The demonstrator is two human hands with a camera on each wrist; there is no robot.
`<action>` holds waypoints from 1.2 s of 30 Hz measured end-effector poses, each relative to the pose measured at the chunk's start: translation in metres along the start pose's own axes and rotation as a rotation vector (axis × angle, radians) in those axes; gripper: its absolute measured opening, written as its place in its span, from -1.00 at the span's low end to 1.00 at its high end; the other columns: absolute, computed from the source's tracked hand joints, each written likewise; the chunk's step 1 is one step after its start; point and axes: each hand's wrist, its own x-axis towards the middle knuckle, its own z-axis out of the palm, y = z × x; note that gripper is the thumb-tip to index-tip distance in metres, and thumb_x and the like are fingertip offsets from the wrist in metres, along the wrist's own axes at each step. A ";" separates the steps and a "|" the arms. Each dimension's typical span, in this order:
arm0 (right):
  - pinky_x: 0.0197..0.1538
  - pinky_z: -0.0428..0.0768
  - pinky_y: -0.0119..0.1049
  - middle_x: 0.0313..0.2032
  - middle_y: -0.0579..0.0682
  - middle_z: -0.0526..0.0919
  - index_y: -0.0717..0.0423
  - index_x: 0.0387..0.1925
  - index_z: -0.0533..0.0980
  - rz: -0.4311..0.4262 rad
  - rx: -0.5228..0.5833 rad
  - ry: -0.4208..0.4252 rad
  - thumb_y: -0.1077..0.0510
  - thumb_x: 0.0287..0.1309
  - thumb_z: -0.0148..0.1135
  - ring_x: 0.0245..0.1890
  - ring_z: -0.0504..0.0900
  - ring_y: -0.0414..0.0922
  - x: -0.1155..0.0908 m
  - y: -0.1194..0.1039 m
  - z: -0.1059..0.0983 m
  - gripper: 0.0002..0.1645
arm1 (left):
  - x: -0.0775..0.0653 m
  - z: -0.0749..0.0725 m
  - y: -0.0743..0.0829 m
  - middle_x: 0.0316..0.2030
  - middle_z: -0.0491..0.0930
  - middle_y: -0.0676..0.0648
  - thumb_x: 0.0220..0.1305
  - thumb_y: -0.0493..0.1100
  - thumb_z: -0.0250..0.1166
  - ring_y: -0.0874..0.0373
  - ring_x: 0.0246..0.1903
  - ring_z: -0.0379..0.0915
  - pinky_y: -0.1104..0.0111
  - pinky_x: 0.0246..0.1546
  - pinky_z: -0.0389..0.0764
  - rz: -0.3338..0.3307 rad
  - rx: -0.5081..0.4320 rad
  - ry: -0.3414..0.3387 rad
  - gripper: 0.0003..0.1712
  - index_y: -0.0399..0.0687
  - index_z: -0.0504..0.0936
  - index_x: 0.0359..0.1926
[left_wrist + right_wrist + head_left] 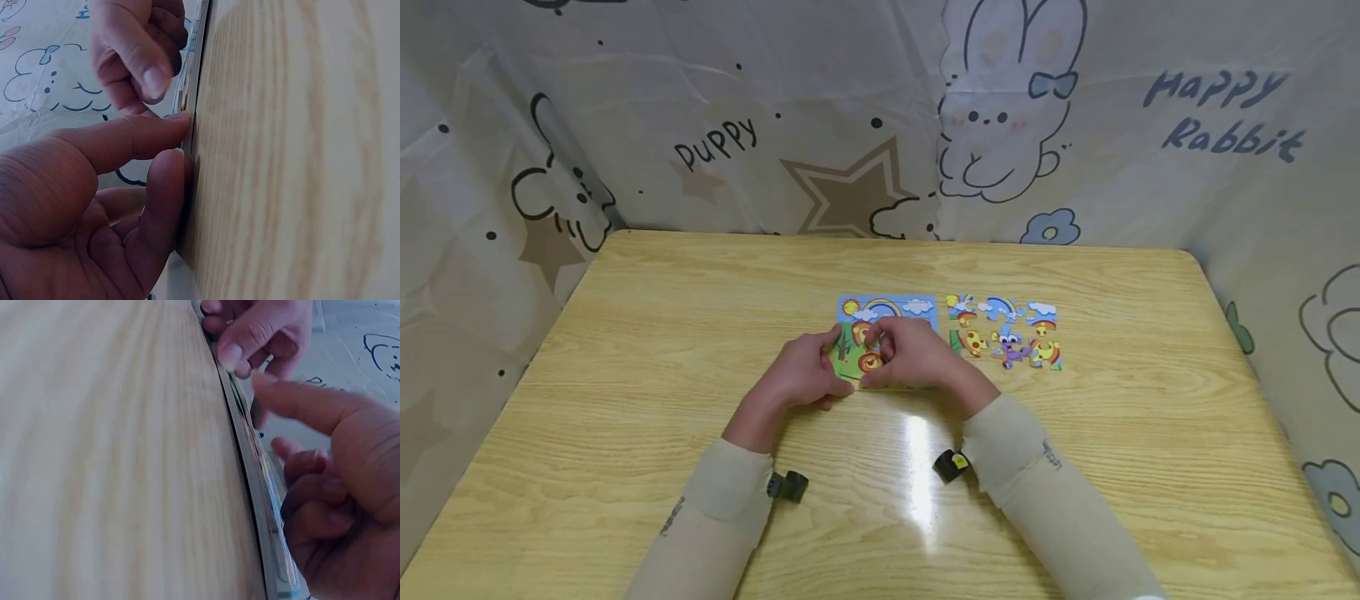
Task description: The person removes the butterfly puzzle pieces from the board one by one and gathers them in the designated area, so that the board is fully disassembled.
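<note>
A colourful jigsaw puzzle board (931,315) with a sun, rainbow and green ground lies flat on the table. My left hand (801,371) grips its left edge near the front corner. In the left wrist view, the left thumb and a finger (167,187) pinch the thin edge. Over the middle of the board is my right hand (913,354), its thumb and forefinger spread around an orange animal picture (870,362). The right wrist view shows its other fingers (319,512) curled, with no piece visible between them. Part of the board is hidden beneath this hand.
Several loose puzzle pieces lie in two rows right of the board, including a rainbow piece (1002,308) and a purple creature piece (1012,350). The wooden table (662,333) meets a printed curtain (820,100) at the back. Dark wrist devices (951,467) sit by the sleeves.
</note>
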 end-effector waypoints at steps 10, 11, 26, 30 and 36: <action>-0.43 0.41 -0.32 -0.56 -0.09 0.50 0.02 -0.21 0.56 0.047 -0.100 0.019 0.01 -0.18 0.65 -0.57 0.40 -0.21 0.000 -0.004 0.004 -0.50 | 0.000 0.000 0.001 -0.55 0.52 -0.16 0.05 -0.29 0.56 0.04 -0.70 0.55 0.25 -0.57 0.63 -0.009 -0.005 0.006 0.15 -0.09 0.07 0.56; -0.44 0.41 -0.31 -0.56 -0.09 0.50 0.02 -0.20 0.56 0.048 -0.100 0.019 0.01 -0.17 0.64 -0.57 0.40 -0.21 0.000 -0.004 0.004 -0.50 | 0.000 0.000 0.001 -0.55 0.52 -0.16 0.05 -0.29 0.56 0.04 -0.70 0.55 0.25 -0.57 0.63 -0.005 -0.003 0.005 0.15 -0.11 0.07 0.56; -0.34 0.47 -0.28 -0.65 -0.11 0.40 0.06 -0.18 0.59 -0.038 0.004 0.088 0.07 -0.10 0.63 -0.63 0.30 -0.23 -0.023 0.004 0.001 -0.55 | 0.000 0.002 0.000 -0.55 0.52 -0.17 0.05 -0.30 0.57 0.04 -0.70 0.53 0.23 -0.56 0.62 -0.030 -0.020 0.010 0.17 -0.05 0.06 0.57; -0.29 0.48 -0.24 -0.63 -0.11 0.39 0.00 -0.14 0.58 0.004 0.030 0.093 0.06 -0.07 0.61 -0.62 0.29 -0.23 -0.037 0.009 -0.003 -0.55 | 0.000 0.002 0.000 -0.55 0.51 -0.17 0.04 -0.31 0.57 0.04 -0.71 0.52 0.24 -0.57 0.63 -0.040 -0.027 0.015 0.17 -0.04 0.07 0.57; -0.20 0.53 -0.18 -0.63 -0.09 0.38 0.04 -0.12 0.60 0.009 0.020 0.111 0.10 -0.07 0.61 -0.62 0.28 -0.20 -0.058 0.013 -0.012 -0.55 | 0.000 0.003 0.001 -0.55 0.49 -0.16 0.05 -0.31 0.56 0.04 -0.71 0.52 0.24 -0.57 0.62 -0.047 -0.021 0.022 0.16 -0.04 0.07 0.57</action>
